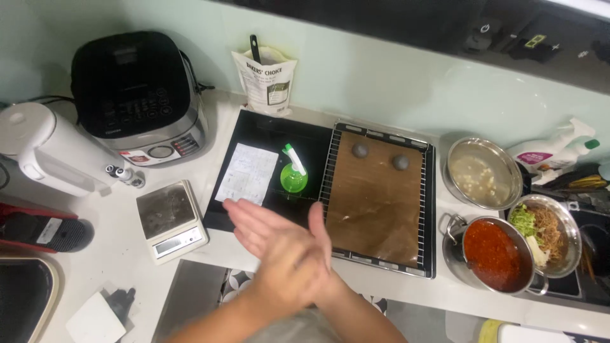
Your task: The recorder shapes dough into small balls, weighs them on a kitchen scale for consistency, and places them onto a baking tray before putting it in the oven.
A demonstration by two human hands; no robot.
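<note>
Both hands are seen pressed together, palm against palm, above the counter's front edge: the left hand (257, 232) lies flat with fingers spread toward the kitchen scale (170, 220), and the right hand (311, 254) is laid over it, fingers extended; whether anything is held between them cannot be told. Just beyond, a paper sheet (246, 173) and green cup (293, 178) are set, then a baking tray (379, 197) bearing two grey dough balls (360, 150), then a pot of red sauce (490, 253).

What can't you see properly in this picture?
- Head view: whatever may lie between the palms is hidden, because the left hand presses on the right hand.
- The pot of red sauce covers part of the bowl of noodles and greens.
- The black tray is cut off by the left edge.
- Writing on the paper sheet is too small.
</note>
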